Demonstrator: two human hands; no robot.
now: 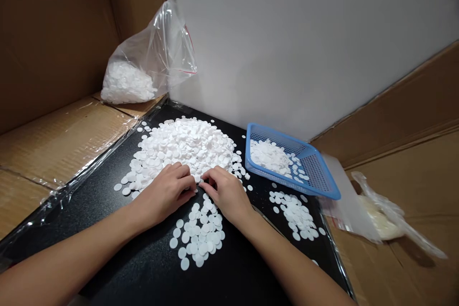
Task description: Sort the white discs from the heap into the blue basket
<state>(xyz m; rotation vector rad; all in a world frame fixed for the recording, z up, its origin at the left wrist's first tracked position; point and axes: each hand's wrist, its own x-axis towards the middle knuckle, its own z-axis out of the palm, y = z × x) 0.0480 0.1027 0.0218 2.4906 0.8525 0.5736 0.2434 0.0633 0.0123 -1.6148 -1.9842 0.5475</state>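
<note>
Fingers curled, your left hand (165, 193) and right hand (227, 193) meet tip to tip on the black desk (136, 263), right at the near edge of the big heap of white discs (186, 146). Each grip is bunched, with the fingertips drawn in close over the discs. Whether either one actually pinches a disc you cannot tell, since the tips hide what lies under them.

From your hands, the big heap spreads at 12 o'clock, with loose discs trailing off its rim toward 9. At 6 o'clock, between your forearms, lies a small flat patch of discs (200, 235), apart from the heap. At 4 o'clock sits a second patch (297, 214). At 2 o'clock a blue mesh basket (317, 168) rests on the desk, with a low pile of the same discs in its far-left corner.

Farther out at 11 o'clock a clear plastic bag (150, 62), part filled with discs, stands on a cardboard box (64, 138) — and at 3 o'clock, off the desk, a second clear bag (385, 220) lies on cardboard.
</note>
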